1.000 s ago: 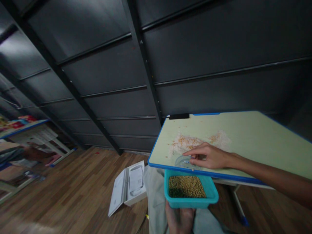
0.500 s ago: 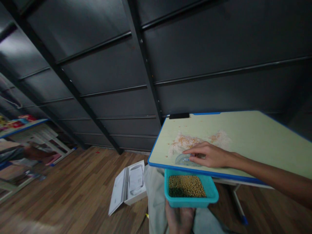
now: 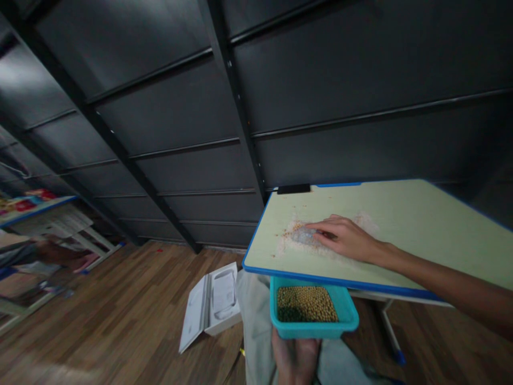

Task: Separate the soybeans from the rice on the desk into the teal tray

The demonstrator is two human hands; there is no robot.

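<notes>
My right hand [image 3: 340, 233] pinches a clear, half-round plastic protractor [image 3: 303, 235] over the table. Its edge is down among white rice grains [image 3: 308, 250] and small yellow-orange kernels [image 3: 289, 231] scattered on the pale green tabletop. Below the near table edge, my left hand [image 3: 295, 355] supports a teal plastic tub [image 3: 348, 315] from underneath; most of its fingers are hidden by the tub. Inside the tub lie yellow soybeans [image 3: 315, 302], with a patch of small dark green beans [image 3: 290, 314] at the left.
The pale table [image 3: 417, 224] has a blue rim and a black strip [image 3: 294, 189] at its back left. On the wood floor lies an opened white box [image 3: 222, 297]. A dark panelled wall stands behind. Far left, another person's leg [image 3: 52, 251] shows under a second table [image 3: 38, 207].
My right hand has moved away from the near edge, carrying the protractor into the scattered grains. The tub and my left hand stay nearly in place.
</notes>
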